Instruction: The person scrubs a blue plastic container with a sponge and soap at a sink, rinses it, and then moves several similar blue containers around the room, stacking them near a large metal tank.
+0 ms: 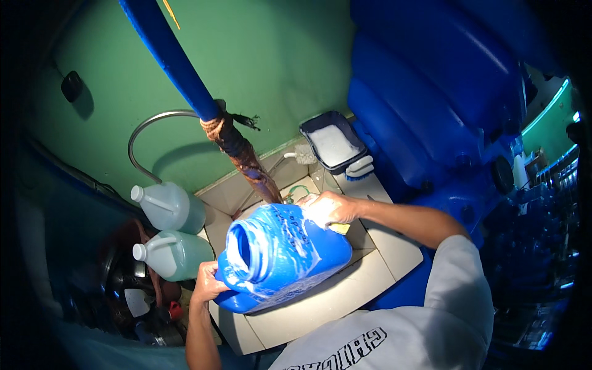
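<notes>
Head view: left grip (pixel 210 282) holds jug (pixel 317 250), right grip (pixel 332 208) holds sponge (pixel 340 228).

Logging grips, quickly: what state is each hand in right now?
Left hand: closed, holding the blue jug at its mouth end.
Right hand: closed on a mostly hidden yellow sponge, against the jug.

Washing area, tiled basin (pixel 308 314), suds-filled tray (pixel 316 155), scrub brush (pixel 359 166), plastic jugs (pixel 165 208), blue tank (pixel 419 123)
</notes>
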Demonstrator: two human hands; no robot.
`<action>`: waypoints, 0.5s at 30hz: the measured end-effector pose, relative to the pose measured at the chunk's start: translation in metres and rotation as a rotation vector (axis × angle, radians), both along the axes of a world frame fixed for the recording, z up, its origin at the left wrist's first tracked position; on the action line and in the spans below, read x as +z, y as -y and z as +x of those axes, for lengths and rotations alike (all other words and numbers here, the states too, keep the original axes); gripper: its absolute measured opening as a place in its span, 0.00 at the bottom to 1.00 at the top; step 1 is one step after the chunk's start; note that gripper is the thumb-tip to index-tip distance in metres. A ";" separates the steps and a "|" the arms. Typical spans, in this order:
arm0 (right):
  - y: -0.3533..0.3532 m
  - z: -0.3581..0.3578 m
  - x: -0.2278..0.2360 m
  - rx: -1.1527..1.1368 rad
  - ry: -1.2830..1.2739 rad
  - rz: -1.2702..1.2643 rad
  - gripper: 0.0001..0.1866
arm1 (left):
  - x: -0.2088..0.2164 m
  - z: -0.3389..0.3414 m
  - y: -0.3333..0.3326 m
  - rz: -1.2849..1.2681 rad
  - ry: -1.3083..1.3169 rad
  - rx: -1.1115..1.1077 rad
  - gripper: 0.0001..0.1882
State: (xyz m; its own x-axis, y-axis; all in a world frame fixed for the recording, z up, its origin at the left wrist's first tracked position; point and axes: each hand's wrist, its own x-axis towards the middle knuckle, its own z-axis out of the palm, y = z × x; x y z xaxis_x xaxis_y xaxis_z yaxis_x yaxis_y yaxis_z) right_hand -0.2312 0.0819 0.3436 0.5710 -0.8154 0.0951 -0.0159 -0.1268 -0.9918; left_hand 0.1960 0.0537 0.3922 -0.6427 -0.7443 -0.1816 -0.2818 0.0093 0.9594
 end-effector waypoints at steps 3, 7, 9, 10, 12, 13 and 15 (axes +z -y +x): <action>-0.006 -0.006 0.002 -0.292 -0.290 -0.616 0.04 | -0.002 0.001 -0.005 0.143 -0.035 0.134 0.12; 0.031 -0.046 -0.012 -0.676 -1.007 -0.231 0.17 | -0.005 0.003 -0.021 0.157 -0.060 0.175 0.10; 0.068 -0.073 -0.028 -1.154 -0.912 -0.464 0.28 | -0.005 0.004 -0.028 0.151 -0.071 0.168 0.12; 0.090 -0.096 -0.033 -1.012 -1.178 -0.370 0.32 | -0.005 0.003 -0.031 0.154 -0.072 0.159 0.12; 0.130 -0.120 -0.048 -0.897 -1.219 -0.300 0.36 | -0.005 0.001 -0.035 0.113 -0.094 0.136 0.15; 0.140 -0.125 -0.057 -0.880 -1.236 -0.292 0.38 | -0.004 0.000 -0.037 0.077 -0.092 0.123 0.16; 0.149 -0.129 -0.071 -0.602 -1.385 -0.016 0.41 | -0.003 -0.003 -0.041 0.048 -0.064 0.192 0.14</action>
State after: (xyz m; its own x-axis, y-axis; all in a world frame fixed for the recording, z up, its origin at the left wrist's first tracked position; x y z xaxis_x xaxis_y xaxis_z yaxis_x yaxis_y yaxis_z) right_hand -0.3607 -0.0667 0.2721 -0.1952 -0.9577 -0.2115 -0.9620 0.2290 -0.1489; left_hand 0.1935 0.0948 0.3887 -0.5015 -0.8456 -0.1829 -0.2123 -0.0847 0.9735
